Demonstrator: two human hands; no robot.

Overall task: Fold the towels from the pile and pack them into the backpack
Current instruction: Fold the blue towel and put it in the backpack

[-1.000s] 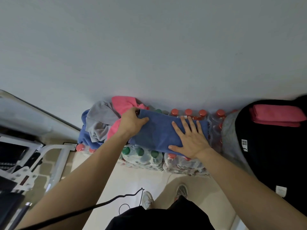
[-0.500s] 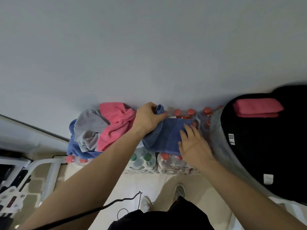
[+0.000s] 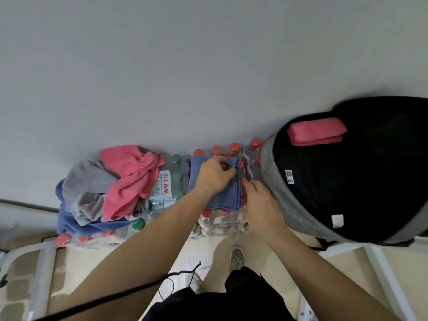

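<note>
Left hand (image 3: 214,176) gripping folded blue towel (image 3: 222,198) atop bottled-water packs (image 3: 220,222) beside backpack (image 3: 347,181), right hand (image 3: 258,200) at its edge, grip unclear: folds may spring open on lifting, uneven bottle caps (image 3: 216,149) giving poor support.

blue towel (image 3: 222,201): matt soft cloth | backpack (image 3: 347,193): matt black fabric | bottle packs (image 3: 220,223): glossy clear plastic

The backpack (image 3: 275,179) blocks rightward, the towel pile (image 3: 111,188) leftward.
</note>
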